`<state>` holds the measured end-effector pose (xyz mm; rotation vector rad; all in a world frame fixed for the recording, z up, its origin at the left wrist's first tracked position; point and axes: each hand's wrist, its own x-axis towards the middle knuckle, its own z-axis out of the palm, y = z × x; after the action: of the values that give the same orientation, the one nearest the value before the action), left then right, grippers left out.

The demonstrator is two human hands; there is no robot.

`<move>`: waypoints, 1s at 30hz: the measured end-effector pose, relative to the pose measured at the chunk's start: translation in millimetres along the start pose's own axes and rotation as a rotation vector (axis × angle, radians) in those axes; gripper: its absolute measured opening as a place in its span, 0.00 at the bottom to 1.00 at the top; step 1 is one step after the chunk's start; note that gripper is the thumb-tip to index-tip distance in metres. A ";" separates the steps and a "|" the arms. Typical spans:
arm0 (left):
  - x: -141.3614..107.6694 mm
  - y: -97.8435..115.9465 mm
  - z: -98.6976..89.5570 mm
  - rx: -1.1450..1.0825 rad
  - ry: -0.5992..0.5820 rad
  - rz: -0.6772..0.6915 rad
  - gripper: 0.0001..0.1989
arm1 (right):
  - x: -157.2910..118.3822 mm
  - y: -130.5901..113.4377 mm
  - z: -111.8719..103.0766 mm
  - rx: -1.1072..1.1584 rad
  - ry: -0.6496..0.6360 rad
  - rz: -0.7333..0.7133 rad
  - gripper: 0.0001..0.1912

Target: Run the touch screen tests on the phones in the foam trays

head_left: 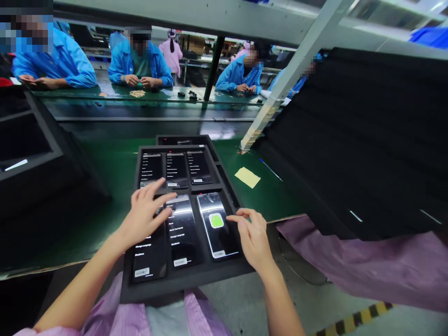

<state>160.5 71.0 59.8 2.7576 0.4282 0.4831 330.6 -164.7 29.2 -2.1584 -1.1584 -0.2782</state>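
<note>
A black foam tray (182,280) with several smartphones rests on the green table edge and my lap. My left hand (143,214) lies open over the near-left phone (149,256), fingers spread and touching its screen. My right hand (252,235) hovers open at the right edge of the near-right phone (217,224), which shows a green square on its screen. The near-middle phone (182,231) and three phones in the far row (177,168) show white menu text on black.
A tall stack of black foam trays (357,140) leans at the right; more black trays (31,149) stand at the left. A yellow note (247,177) lies on the green belt (112,163). Several people in blue coats work across the line.
</note>
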 end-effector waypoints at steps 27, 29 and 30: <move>-78.3 -26.0 39.8 -1.130 0.108 -0.632 0.45 | 3.5 -73.0 38.4 -0.035 -0.317 -0.366 0.19; -87.2 -25.3 43.9 -1.108 0.099 -0.573 0.45 | -3.8 -74.5 39.9 -0.053 -0.297 -0.347 0.19; -90.0 -25.6 45.8 -1.088 0.095 -0.549 0.45 | -6.2 -74.8 40.7 -0.059 -0.289 -0.344 0.18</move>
<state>90.5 52.4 -15.1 1.5039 0.6595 0.4929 262.1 -113.7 29.3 -2.0886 -1.7098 -0.1526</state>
